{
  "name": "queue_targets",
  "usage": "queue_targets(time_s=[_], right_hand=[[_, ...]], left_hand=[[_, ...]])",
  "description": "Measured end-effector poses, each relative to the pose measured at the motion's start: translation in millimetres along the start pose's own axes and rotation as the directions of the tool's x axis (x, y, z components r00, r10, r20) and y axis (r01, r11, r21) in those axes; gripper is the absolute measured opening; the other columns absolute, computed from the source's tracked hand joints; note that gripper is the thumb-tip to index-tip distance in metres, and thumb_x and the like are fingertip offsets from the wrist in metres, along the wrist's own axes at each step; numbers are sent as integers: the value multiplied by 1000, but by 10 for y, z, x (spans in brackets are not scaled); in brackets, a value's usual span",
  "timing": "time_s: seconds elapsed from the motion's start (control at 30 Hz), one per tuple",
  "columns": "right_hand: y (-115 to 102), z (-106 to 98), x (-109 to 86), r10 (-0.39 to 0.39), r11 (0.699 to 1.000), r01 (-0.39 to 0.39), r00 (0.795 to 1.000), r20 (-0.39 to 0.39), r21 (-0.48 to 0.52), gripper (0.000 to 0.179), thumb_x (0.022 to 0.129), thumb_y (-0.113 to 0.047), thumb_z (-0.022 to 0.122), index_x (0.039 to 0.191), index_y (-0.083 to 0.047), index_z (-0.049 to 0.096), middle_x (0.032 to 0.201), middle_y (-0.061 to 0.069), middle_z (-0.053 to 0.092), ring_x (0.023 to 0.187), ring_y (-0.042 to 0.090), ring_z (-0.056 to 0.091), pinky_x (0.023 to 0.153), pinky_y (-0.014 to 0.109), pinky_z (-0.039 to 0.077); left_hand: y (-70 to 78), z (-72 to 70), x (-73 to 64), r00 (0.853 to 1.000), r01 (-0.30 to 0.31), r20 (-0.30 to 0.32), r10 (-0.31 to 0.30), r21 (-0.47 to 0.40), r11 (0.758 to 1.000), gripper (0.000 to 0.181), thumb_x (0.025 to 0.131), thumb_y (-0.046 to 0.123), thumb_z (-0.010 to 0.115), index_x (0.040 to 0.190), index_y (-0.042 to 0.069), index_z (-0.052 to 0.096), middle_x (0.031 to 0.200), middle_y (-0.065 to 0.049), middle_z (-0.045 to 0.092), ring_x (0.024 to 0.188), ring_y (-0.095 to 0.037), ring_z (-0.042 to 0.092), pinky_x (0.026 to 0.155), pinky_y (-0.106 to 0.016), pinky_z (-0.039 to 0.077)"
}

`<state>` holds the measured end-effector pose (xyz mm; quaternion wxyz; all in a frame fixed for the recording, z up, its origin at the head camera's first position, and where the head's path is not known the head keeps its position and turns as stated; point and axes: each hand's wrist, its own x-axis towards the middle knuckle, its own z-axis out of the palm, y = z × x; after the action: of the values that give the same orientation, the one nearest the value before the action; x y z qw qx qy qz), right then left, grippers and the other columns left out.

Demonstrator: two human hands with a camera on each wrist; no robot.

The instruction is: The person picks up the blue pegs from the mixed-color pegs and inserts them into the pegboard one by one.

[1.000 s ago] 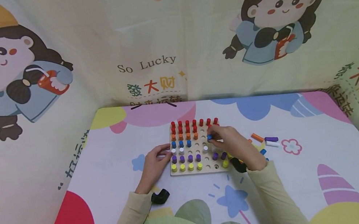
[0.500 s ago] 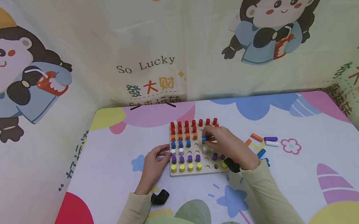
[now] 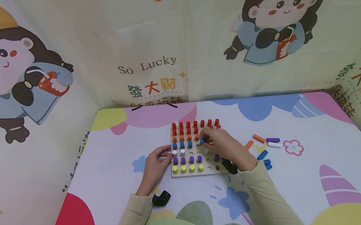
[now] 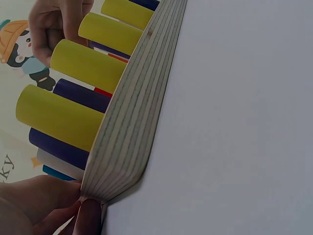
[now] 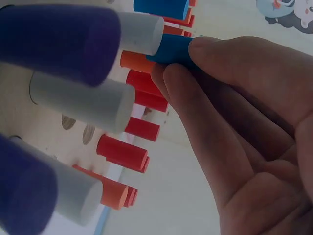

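Observation:
A wooden pegboard (image 3: 193,174) lies on the table, with rows of red, orange, blue, white, purple and yellow pegs standing in its holes. At its left side my left hand (image 3: 155,166) holds the edge; in the left wrist view the fingers (image 4: 89,218) meet the layered corner. My right hand (image 3: 225,145) pinches a blue peg (image 5: 173,49) between thumb and fingertips over the blue row, right of three standing blue pegs (image 3: 182,145). White pegs (image 5: 83,100) stand close by in the right wrist view. The pinched peg's lower end is hidden in the head view.
Loose pegs lie right of the board: orange (image 3: 258,138), purple (image 3: 273,140), white (image 3: 274,145) and several blue (image 3: 262,155). A black wrist strap piece (image 3: 161,198) sits by the left wrist. A printed cloth wall (image 3: 196,70) rises behind the table.
My right hand has moved left across the board with the blue peg, from the right columns toward the middle. The left hand stays at the board's edge.

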<state>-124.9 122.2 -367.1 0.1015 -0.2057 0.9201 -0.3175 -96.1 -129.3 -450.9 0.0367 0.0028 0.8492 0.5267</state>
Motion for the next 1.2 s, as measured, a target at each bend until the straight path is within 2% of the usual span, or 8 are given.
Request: queue_targets(time_s=[0.2, 0.4, 0.67, 0.9, 1.2], right_hand=[[-17, 26, 15, 27, 999, -27, 1000, 3, -29, 22, 88, -3, 73, 108, -5, 65, 99, 6, 68, 100, 24, 71, 87, 37, 58], [-35, 47, 22, 21, 998, -21, 1000, -3, -65, 22, 86, -4, 76, 105, -6, 65, 97, 4, 68, 96, 21, 70, 86, 36, 59], [-52, 66, 53, -36, 996, 36, 999, 0, -79, 21, 85, -2, 76, 104, -4, 66, 96, 4, 68, 93, 19, 69, 86, 35, 59], [-77, 88, 110, -7, 993, 9, 1000, 12, -118, 22, 84, -5, 78, 103, -7, 68, 96, 3, 68, 91, 17, 67, 88, 35, 58], [-32, 132, 136, -25, 990, 25, 1000, 5, -140, 20, 84, -4, 78, 101, -9, 69, 95, 2, 67, 87, 15, 65, 86, 34, 58]], left_hand=[[0, 4, -2, 1000, -3, -7, 3, 5, 1000, 35, 94, 23, 69, 128, 15, 66, 122, 0, 67, 100, -15, 65, 88, -34, 57], [-9, 10, -12, 1000, -4, -5, 4, 2, 1000, 35, 94, 24, 69, 128, 15, 66, 120, -1, 67, 99, -15, 65, 87, -34, 57], [-23, 10, -9, 1000, -11, -7, 11, 9, 1000, 35, 95, 24, 69, 129, 16, 65, 122, 0, 67, 100, -14, 65, 88, -34, 57], [-16, 18, -9, 1000, 10, -8, -10, 10, 1000, 35, 94, 24, 69, 128, 16, 66, 118, 0, 67, 99, -15, 65, 87, -34, 57], [-9, 14, -12, 1000, 12, -10, -12, 15, 1000, 36, 94, 23, 70, 129, 16, 65, 116, -1, 67, 98, -15, 65, 87, -33, 58]])
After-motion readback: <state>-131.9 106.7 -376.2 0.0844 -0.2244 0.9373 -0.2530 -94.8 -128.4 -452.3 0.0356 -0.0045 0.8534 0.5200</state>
